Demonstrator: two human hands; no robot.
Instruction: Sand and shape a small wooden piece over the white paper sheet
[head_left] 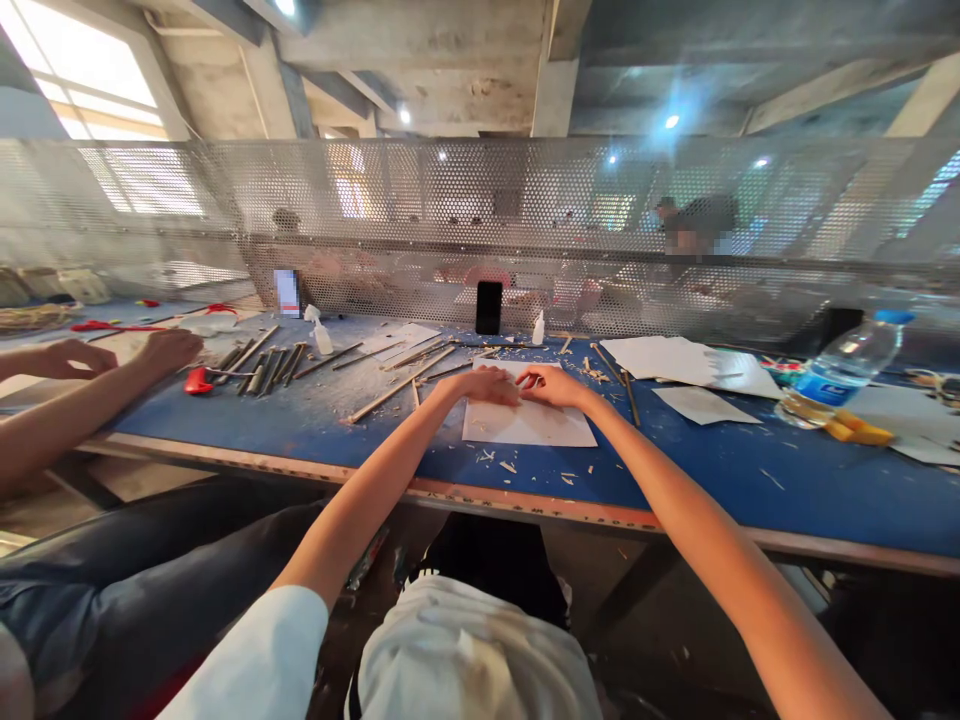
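Note:
A white sheet of paper (pixel 529 425) lies on the blue tabletop in front of me. My left hand (pixel 487 385) rests flat on its upper left part, fingers stretched towards the right. Close beside it, my right hand (pixel 553 386) is bent over the sheet's upper right part with its fingers drawn together; whatever they hold is too small or hidden to make out. Pale shavings (pixel 508 466) are scattered around the paper. Just left of my left hand lies a long thin wooden stick (pixel 401 386).
Several dark sticks (pixel 281 368) and a red-handled tool (pixel 199 380) lie left, near a co-worker's hands (pixel 169 350). A phone (pixel 489 307) and small white bottle (pixel 538 328) stand at the back. Papers (pixel 660 357) and a water bottle (pixel 844 370) are right; perforated metal screen (pixel 420 200) behind.

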